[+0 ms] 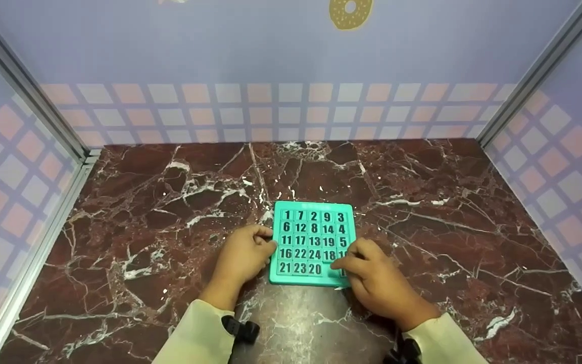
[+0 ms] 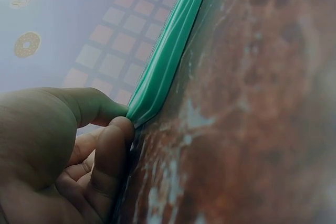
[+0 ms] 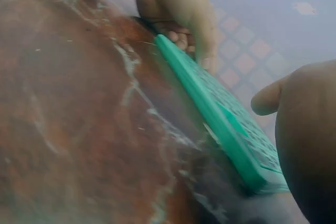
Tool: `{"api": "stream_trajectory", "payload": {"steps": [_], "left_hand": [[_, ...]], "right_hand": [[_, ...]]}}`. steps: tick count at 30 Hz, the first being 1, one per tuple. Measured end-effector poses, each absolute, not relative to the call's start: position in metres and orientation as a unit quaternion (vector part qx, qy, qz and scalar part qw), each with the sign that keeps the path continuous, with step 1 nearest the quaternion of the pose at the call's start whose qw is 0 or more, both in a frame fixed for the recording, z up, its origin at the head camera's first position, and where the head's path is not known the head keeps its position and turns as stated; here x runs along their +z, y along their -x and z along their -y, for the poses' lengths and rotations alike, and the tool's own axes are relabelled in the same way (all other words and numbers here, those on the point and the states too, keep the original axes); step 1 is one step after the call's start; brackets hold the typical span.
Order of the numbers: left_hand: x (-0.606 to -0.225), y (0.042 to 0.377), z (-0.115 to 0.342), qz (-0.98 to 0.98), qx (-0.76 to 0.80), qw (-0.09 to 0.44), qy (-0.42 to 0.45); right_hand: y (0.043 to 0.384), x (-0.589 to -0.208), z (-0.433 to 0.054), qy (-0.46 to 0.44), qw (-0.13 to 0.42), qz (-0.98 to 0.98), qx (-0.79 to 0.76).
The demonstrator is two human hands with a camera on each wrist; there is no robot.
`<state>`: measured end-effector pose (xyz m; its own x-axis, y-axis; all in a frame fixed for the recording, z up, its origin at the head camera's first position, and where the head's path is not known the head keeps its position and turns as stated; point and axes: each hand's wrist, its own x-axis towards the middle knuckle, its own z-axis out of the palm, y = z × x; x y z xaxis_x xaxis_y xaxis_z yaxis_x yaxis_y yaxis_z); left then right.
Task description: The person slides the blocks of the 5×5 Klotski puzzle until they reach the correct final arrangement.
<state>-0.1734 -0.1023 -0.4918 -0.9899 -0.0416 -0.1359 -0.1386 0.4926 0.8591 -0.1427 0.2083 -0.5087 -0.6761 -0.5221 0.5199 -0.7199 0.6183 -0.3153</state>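
A turquoise number slide puzzle lies on the marble-patterned tabletop, its dark numerals facing up. My left hand pinches its left edge; in the left wrist view the thumb and forefinger meet at the puzzle's corner. Over the lower right tiles reaches my right hand, one fingertip beside the 18 tile, at the gap in the bottom row. That hand covers part of the rightmost column. In the right wrist view a digit extends above the tiles.
Brown-red tabletop with white veins surrounds the puzzle. Lilac walls with pink and white checks rise at the back and both sides. Black bands sit at both wrists over pale sleeves.
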Motion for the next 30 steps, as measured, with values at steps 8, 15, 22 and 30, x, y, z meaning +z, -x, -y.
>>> {"api": "stream_trajectory", "payload": {"steps": [8,15,22,30], "left_hand": [[-0.490,0.175,0.103,-0.867,0.494,0.045,0.052],[-0.492,0.173,0.102,-0.866,0.495,0.047,0.053],[-0.493,0.173,0.102,-0.869,0.490,0.048,0.053],[-0.493,0.174,0.103,-0.866,0.496,0.040,0.044]], "right_hand": [[0.140,-0.508,-0.196,-0.355,0.182,0.888,0.227],[0.136,-0.510,-0.195,-0.344,0.131,0.908,0.200],[0.135,-0.515,-0.193,-0.353,0.132,0.908,0.182],[0.135,-0.515,-0.191,-0.351,0.138,0.908,0.180]]}}
